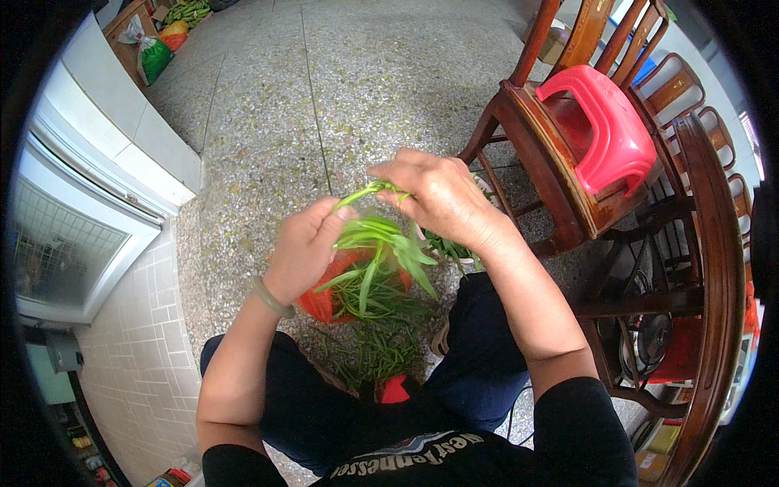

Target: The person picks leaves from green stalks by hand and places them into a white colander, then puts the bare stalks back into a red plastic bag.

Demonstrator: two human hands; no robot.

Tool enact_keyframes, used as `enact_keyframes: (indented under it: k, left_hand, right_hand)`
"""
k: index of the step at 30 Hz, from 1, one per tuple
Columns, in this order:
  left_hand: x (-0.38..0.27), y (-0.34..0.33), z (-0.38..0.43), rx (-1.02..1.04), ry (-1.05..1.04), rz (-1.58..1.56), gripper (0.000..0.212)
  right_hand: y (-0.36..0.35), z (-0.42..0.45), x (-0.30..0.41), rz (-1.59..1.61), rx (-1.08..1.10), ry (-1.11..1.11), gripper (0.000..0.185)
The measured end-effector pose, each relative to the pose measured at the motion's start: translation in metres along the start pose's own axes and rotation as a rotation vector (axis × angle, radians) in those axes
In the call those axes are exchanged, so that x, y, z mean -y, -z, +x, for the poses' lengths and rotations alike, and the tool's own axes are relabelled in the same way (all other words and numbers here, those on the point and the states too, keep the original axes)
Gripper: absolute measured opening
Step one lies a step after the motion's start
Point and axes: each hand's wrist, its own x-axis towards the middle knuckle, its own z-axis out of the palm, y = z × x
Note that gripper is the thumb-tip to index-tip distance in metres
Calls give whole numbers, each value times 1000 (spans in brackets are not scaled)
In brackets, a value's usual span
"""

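Observation:
Leafy green stems that look like water spinach are in my left hand, their long leaves drooping to the right. My right hand pinches the end of one stem, which stretches between both hands. Below them, an open red plastic bag on the floor contains more greens. A loose heap of cut stems and leaves lies on the floor between my legs. Partly hidden behind my right forearm is a pale container with green leaves in it.
A pink plastic stool rests on a wooden chair at the right, beside a dark wooden table edge. At the left stands a white-framed glass door. Bags and green bananas are at the far left.

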Motion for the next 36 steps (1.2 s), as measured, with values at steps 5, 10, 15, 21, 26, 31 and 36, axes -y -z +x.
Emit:
enact_keyframes:
  k: [5,10,15,21,26,31,36]
  left_hand:
    - [0,0,-1,9,5,-25,22]
    - [1,2,-3,37,-26,11,22]
    - [-9,2,-4,100,26,-168,22]
    - [-6,14,-4,-27,-35,-243,19]
    - [-10,17,-4,-165,-30,-302,22]
    - [-11,14,-1,-156,-32,-233,20]
    - [-10,7,2,-142,-62,-238,20]
  right_hand:
    - [-4,0,1,-137,4,88,18]
    - [-15,2,5,-104,-44,184,11]
    - [-27,5,-1,166,-214,43,4]
    - [31,3,-38,766,-615,-471,14]
    - [54,-5,-56,1145,-648,-356,18]
    - [47,-8,-29,643,-240,-453,11]
    - [19,-10,-31,375,61,-99,16]
